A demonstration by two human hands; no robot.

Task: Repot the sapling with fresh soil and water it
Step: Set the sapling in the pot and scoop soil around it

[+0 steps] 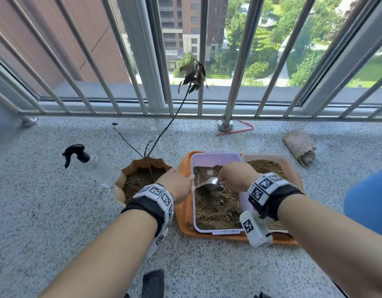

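Observation:
A thin sapling [164,130] with wilted dark leaves stands in a tan scalloped pot [129,171] holding soil. To its right an orange tray [182,175] carries a lilac-rimmed box [213,158] of brown soil and a second soil box [269,162]. My right hand [237,176] grips a metal scoop [211,184], its blade in the soil of the lilac box. My left hand [177,183] holds the left wall of that box, between pot and box. A clear spray bottle [93,166] with a black trigger lies left of the pot.
A metal railing [228,82] and window run along the back of the speckled stone ledge [56,211]. A rolled cloth [300,147] lies at the back right, a pink cord [239,130] by the railing post, and something blue [368,201] at the right edge.

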